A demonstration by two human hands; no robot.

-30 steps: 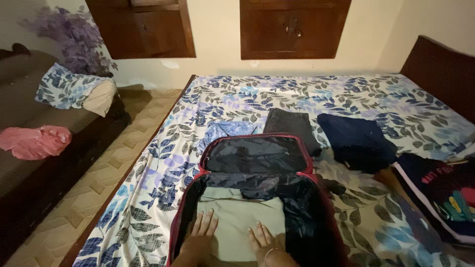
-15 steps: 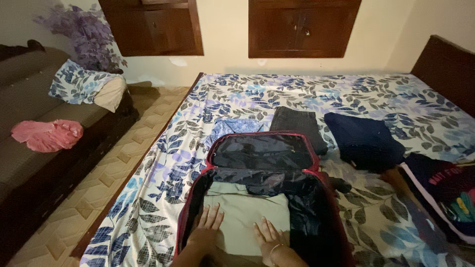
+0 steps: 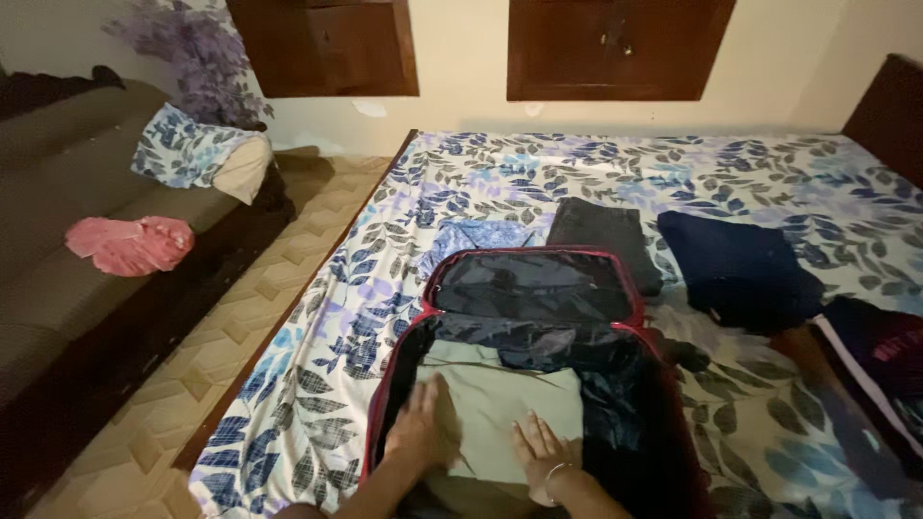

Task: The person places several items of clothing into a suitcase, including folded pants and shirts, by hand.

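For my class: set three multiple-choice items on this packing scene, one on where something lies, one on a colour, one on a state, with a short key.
1. Where does the pink cloth lie?
A. on the sofa
B. in the suitcase
C. on the floor

2. What colour is the folded garment under both hands?
A. bright red
B. pale greenish-beige
C. black

3. How is the suitcase?
A. zipped shut
C. standing upright
B. open, lid laid back on the bed

Key:
1 A, the cloth rests on the sofa seat, left of the bed.
2 B, the left hand and right hand press flat on a pale garment.
3 B, the dark lining and the contents show.
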